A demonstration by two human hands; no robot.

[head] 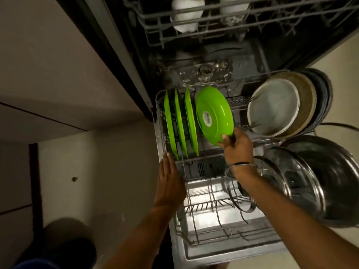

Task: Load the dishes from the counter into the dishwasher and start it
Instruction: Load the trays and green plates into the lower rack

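Our right hand (238,146) pinches a green bowl (214,117) by its rim over the lower rack (161,133); our left hand (169,181) rests flat and relaxed on the rack's edge. We count three green plates (180,123) standing beside the bowl. Its round base sticker (206,117) is unreadable.

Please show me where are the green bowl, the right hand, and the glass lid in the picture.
green bowl (214,115): head view, on its underside near the sticker.
right hand (238,147): head view, on the back of the hand.
glass lid (275,171): head view, on its glass dome.
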